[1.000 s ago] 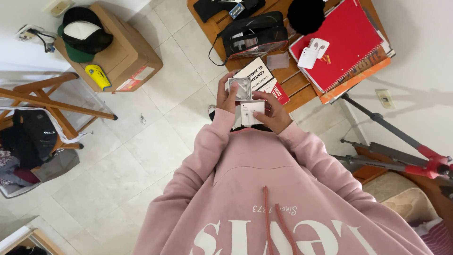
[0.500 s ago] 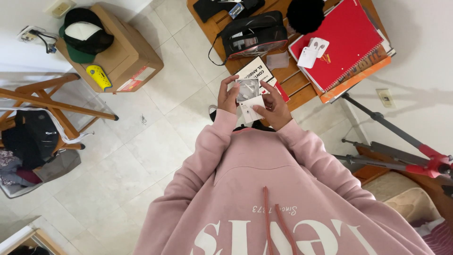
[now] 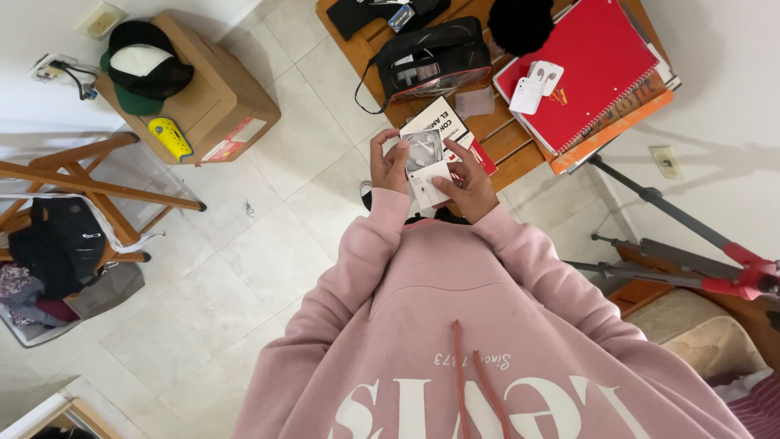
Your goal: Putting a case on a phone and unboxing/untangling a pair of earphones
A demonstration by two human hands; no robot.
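Head view: fingers [image 3: 387, 167] around small white box [image 3: 429, 165]

Both arms in pink sleeves reach forward from the chest, elbows bent, wrists close together. The left hand [image 3: 388, 167] curls its fingers upward, thumb pressed inward toward the right hand [image 3: 470, 180]. That hand lies just beside it, fingers bent and closed in a grip, knuckles turned outward.

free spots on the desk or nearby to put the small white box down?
Desk is crowded: black pouch, red notebook with white earbud case, booklet. Bare slats show only between booklet and notebook. Cardboard box top is free beside the cap. Both hands hold the small white box.
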